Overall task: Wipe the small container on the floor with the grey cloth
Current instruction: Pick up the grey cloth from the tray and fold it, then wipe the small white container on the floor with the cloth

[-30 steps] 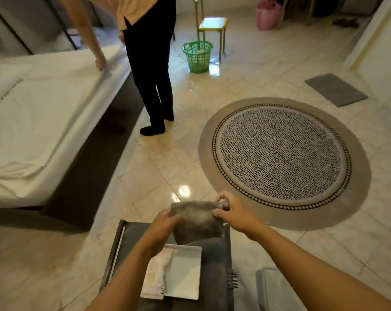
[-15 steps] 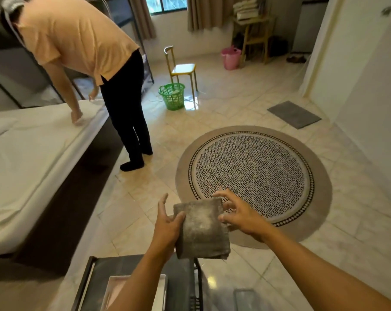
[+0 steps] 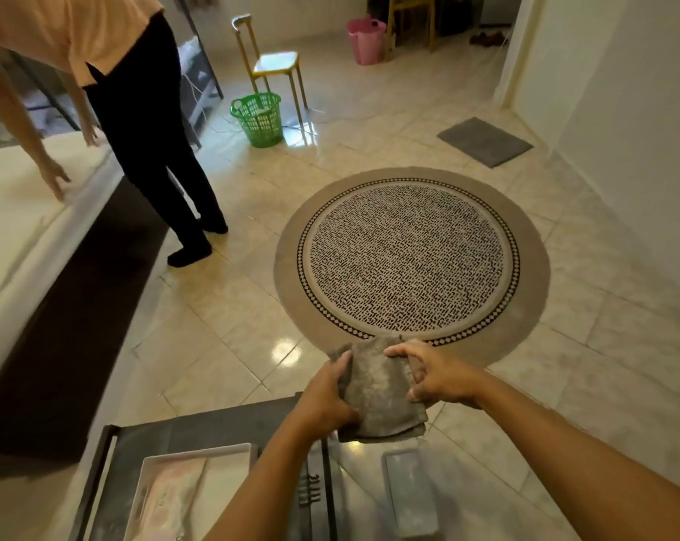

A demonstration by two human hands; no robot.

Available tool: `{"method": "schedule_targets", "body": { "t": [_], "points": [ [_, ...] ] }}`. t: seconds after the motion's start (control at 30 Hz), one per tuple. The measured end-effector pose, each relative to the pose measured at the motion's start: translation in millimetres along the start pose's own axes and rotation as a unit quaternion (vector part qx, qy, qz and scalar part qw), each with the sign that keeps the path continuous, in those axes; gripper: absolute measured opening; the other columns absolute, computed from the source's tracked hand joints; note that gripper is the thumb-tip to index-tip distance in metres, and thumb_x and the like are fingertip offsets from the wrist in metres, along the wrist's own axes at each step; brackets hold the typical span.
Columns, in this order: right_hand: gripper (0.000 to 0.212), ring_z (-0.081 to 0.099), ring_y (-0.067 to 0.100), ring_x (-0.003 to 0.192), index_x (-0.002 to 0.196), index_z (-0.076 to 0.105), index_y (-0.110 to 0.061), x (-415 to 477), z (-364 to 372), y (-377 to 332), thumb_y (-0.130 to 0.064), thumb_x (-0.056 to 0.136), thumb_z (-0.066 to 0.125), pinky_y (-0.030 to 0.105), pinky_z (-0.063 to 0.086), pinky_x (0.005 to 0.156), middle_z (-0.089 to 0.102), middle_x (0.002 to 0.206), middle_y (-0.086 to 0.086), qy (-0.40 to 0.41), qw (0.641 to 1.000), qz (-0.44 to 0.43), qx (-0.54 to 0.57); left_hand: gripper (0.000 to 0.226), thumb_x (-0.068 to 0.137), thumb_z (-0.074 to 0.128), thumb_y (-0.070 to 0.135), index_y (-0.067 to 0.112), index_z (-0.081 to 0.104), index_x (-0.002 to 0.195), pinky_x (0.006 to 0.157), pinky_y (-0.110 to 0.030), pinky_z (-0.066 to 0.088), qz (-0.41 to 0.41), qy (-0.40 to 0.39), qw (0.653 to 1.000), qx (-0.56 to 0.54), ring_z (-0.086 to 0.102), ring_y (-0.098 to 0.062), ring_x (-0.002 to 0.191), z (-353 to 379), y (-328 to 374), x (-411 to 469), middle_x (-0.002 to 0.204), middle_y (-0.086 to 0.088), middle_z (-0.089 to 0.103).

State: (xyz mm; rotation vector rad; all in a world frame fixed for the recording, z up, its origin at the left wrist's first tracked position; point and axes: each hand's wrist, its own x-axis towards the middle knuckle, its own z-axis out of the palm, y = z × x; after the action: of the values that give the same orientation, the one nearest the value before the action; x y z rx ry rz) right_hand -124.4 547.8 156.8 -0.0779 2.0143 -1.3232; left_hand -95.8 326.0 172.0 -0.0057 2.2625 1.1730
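A folded grey cloth (image 3: 379, 388) hangs in front of me, above the tiled floor. My left hand (image 3: 326, 398) grips its left edge with the thumb on top. My right hand (image 3: 435, 374) pinches its upper right edge, fingers curled. Below the cloth, a small clear rectangular container (image 3: 410, 491) lies on the floor tiles, just right of a dark low table (image 3: 213, 429). Both hands are well above the container and do not touch it.
A white tray (image 3: 198, 486) with papers sits on the dark table. A round patterned rug (image 3: 408, 255) lies ahead. A person in black trousers (image 3: 151, 123) stands at the bed (image 3: 14, 212) on the left. A green basket (image 3: 258, 119), yellow chair (image 3: 272, 64) and grey mat (image 3: 484, 140) stand farther back.
My view tilted up and then back down. My right hand has closed onto the cloth's upper right edge, and the cloth now sits lower, nearer the container.
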Motion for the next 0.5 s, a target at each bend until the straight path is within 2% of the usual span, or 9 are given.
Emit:
{"method": "schedule_targets", "body": {
  "t": [0.1, 0.17, 0.23, 0.4, 0.5],
  "points": [
    [0.078, 0.049, 0.005, 0.082, 0.141, 0.048, -0.022, 30.4, 10.6, 48.2, 0.016, 0.076, 0.07, 0.021, 0.058, 0.059, 0.04, 0.122, -0.002, 0.016, 0.999, 0.006, -0.033, 0.097, 0.078, 0.075, 0.002, 0.019, 0.019, 0.155, 0.103, -0.024, 0.038, 0.015, 0.002, 0.999, 0.04, 0.038, -0.022, 0.135, 25.3, -37.0, 33.3, 0.153, -0.004, 0.03],
    [0.079, 0.053, 0.01, 0.091, 0.141, 0.049, -0.023, 55.1, 19.3, 83.1, 0.015, 0.075, 0.072, 0.026, 0.062, 0.063, 0.037, 0.13, 0.0, 0.025, 0.998, -0.002, -0.049, 0.095, 0.079, 0.073, 0.001, 0.02, 0.019, 0.154, 0.103, -0.023, 0.036, 0.017, 0.002, 0.999, 0.045, 0.035, -0.023, 0.138, 44.0, -66.1, 57.2, 0.154, -0.004, 0.03],
    [0.08, 0.054, 0.016, 0.101, 0.141, 0.048, -0.024, 80.2, 28.9, 119.1, 0.015, 0.075, 0.072, 0.031, 0.063, 0.066, 0.035, 0.134, -0.001, 0.037, 0.997, -0.007, -0.064, 0.094, 0.08, 0.073, 0.003, 0.021, 0.018, 0.154, 0.108, -0.03, 0.036, 0.017, 0.007, 0.998, 0.052, 0.035, -0.024, 0.138, 64.2, -98.5, 82.2, 0.154, -0.004, 0.029],
    [0.083, 0.047, 0.004, 0.084, 0.143, 0.047, -0.024, 134.6, 50.1, 200.2, 0.016, 0.074, 0.071, 0.024, 0.059, 0.061, 0.035, 0.138, 0.003, 0.049, 0.993, -0.02, -0.107, 0.095, 0.078, 0.077, 0.01, 0.023, 0.021, 0.153, 0.11, -0.038, 0.041, 0.015, 0.018, 0.997, 0.074, 0.038, -0.025, 0.136, 111.8, -173.9, 136.2, 0.153, -0.003, 0.031],
    [0.085, 0.052, 0.015, 0.092, 0.145, 0.046, -0.022, 156.8, 62.7, 236.9, 0.018, 0.074, 0.071, 0.029, 0.061, 0.064, 0.036, 0.137, 0.004, 0.064, 0.989, -0.029, -0.13, 0.096, 0.078, 0.077, 0.009, 0.02, 0.019, 0.153, 0.108, -0.038, 0.043, 0.017, 0.026, 0.994, 0.103, 0.04, -0.026, 0.134, 133.9, -207.5, 160.4, 0.151, -0.006, 0.033]
  ]
}}
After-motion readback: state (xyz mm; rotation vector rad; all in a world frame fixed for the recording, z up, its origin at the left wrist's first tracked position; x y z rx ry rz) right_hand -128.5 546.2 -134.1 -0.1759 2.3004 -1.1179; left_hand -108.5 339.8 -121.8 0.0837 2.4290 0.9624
